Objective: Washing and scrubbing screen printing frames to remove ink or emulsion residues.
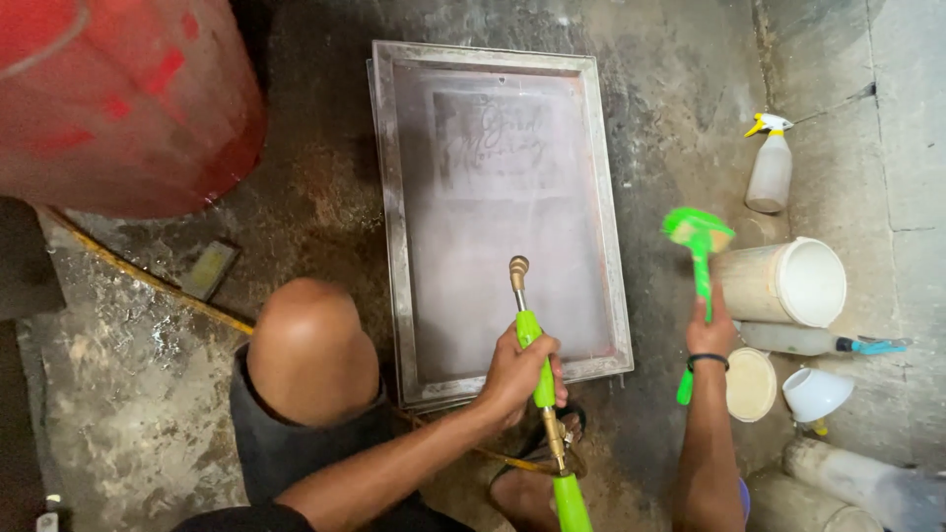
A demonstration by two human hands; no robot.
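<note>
Left hand (520,369) grips a spray wand (532,340) over the wet, mostly pale framed screen (498,212); right hand (711,335) fingers clasp a green brush (700,241), rinsing seemingly midway.

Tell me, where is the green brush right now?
The green brush is on the right of the head view, held up in the right hand, between the framed screen and the white bucket.
</note>
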